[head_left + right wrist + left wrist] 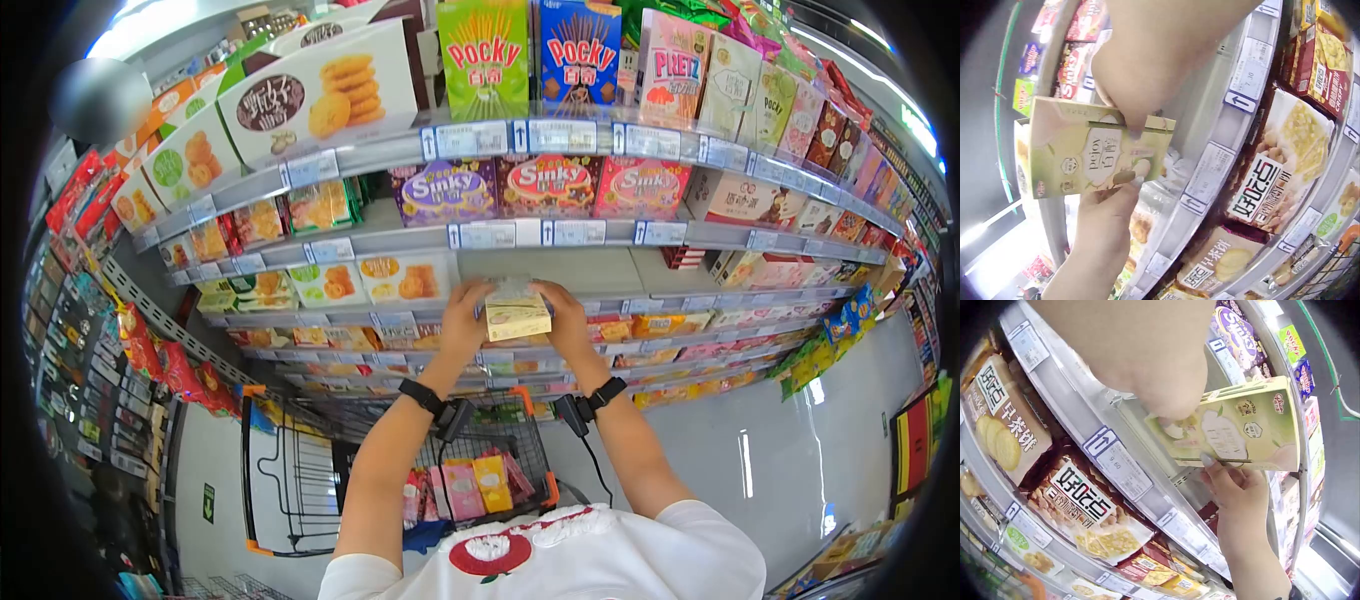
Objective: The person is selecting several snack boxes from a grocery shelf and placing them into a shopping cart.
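Note:
Pale green-yellow boxes point(518, 316), at least two together, are held between both hands in front of a shelf. My left hand point(464, 318) grips their left side and my right hand point(567, 322) their right side. In the left wrist view, the left hand point(1147, 356) is large at the top, and the right hand point(1239, 503) pinches the lower edge of the front box point(1272, 428). The right wrist view shows "pejoy" on the box point(1054, 144), between the right hand point(1141, 62) above and the left hand point(1105, 225) below.
Sinky boxes point(548, 186) and Pocky boxes point(484, 55) stand on shelves above the hands. Brown biscuit packs point(1088, 512) fill a lower shelf. A black wire cart point(262, 470) with orange corners, holding pink and yellow packs point(492, 485), is below the left arm.

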Demonstrator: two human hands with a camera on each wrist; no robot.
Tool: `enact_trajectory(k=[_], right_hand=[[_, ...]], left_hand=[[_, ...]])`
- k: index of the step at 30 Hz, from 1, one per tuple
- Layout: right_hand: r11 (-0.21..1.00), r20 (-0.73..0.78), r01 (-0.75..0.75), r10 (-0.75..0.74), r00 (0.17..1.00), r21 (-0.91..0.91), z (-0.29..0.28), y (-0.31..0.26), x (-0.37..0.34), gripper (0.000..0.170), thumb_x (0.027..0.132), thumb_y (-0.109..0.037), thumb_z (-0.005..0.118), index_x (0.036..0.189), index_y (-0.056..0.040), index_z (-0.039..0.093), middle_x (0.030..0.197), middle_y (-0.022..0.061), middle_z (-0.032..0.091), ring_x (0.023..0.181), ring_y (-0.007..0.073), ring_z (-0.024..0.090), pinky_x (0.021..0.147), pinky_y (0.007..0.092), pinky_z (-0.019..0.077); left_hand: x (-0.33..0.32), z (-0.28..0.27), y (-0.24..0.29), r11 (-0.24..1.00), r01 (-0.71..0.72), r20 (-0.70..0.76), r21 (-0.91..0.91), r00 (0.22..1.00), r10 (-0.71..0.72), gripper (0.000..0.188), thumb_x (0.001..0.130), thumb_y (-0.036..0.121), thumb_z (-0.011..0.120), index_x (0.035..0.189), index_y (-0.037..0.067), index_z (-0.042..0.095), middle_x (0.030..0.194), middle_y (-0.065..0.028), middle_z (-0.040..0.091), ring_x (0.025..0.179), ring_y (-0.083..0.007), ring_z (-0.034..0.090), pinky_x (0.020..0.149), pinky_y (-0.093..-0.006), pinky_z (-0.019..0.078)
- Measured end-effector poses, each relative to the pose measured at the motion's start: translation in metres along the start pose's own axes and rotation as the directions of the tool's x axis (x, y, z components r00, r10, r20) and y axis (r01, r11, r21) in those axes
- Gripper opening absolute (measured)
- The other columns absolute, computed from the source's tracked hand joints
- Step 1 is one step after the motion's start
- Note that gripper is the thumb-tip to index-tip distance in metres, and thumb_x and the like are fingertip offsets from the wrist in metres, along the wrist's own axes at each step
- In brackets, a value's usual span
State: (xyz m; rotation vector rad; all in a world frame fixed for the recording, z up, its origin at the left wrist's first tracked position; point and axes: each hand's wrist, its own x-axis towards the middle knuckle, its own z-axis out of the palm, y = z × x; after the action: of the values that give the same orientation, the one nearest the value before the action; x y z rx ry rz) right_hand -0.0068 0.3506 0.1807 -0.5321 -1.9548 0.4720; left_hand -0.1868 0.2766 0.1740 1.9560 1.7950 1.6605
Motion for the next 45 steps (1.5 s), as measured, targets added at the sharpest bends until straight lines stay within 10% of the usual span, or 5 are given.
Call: enact_trajectory(k=[8, 14, 18, 45], right_hand=[[0.972, 0.116, 0.134, -0.113, 0.987, -0.192, 0.013, 0.050, 0.034, 0.037, 0.072, -0.010, 0.063, 0.108, -0.0086, 0.055, 0.104, 0.0135, 0.059, 0.092, 0.0331, 0.058, 0.077, 0.0388, 0.0485], [0.999, 0.132, 0.004, 0.003, 0.991, -0.048, 0.027, 0.080, 0.044, 0.034, 0.079, -0.023, 0.060, 0.106, -0.0047, 0.053, 0.093, 0.0172, 0.061, 0.082, 0.0360, 0.059, 0.071, 0.0428, 0.0485], [0.948, 0.192, -0.141, 0.201, 0.961, -0.284, 0.035, 0.085, 0.048, 0.029, 0.081, -0.028, 0.056, 0.098, -0.0035, 0.054, 0.081, 0.0173, 0.062, 0.072, 0.0359, 0.060, 0.064, 0.0432, 0.0492], [0.924, 0.161, -0.127, 0.196, 0.967, -0.362, 0.047, 0.095, 0.046, 0.032, 0.079, -0.031, 0.059, 0.079, 0.0006, 0.058, 0.065, 0.0182, 0.060, 0.059, 0.0345, 0.060, 0.054, 0.0422, 0.0500]], left_hand=[[0.033, 0.021, -0.035, 0.985, 0.093, 0.046, 0.146, 0.994, -0.100, 0.030, 0.072, 0.006, 0.058, 0.102, 0.004, 0.060, 0.105, -0.0181, 0.058, 0.097, -0.0362, 0.055, 0.083, -0.0376, 0.0453], [0.046, 0.035, -0.075, 0.915, 0.083, 0.137, 0.395, 0.979, -0.148, 0.029, 0.073, 0.017, 0.061, 0.095, 0.000, 0.059, 0.075, -0.0196, 0.062, 0.073, -0.0386, 0.059, 0.070, -0.0437, 0.0486], [0.066, 0.037, -0.050, 0.886, 0.290, 0.143, 0.363, 0.922, -0.361, 0.029, 0.071, 0.013, 0.061, 0.095, -0.001, 0.054, 0.081, -0.0179, 0.064, 0.077, -0.0302, 0.063, 0.073, -0.0387, 0.0502], [0.051, 0.059, -0.066, 0.841, 0.271, 0.036, 0.468, 0.945, -0.325, 0.038, 0.069, 0.024, 0.062, 0.094, 0.000, 0.048, 0.072, -0.0148, 0.059, 0.069, -0.0342, 0.058, 0.063, -0.0434, 0.0462]])
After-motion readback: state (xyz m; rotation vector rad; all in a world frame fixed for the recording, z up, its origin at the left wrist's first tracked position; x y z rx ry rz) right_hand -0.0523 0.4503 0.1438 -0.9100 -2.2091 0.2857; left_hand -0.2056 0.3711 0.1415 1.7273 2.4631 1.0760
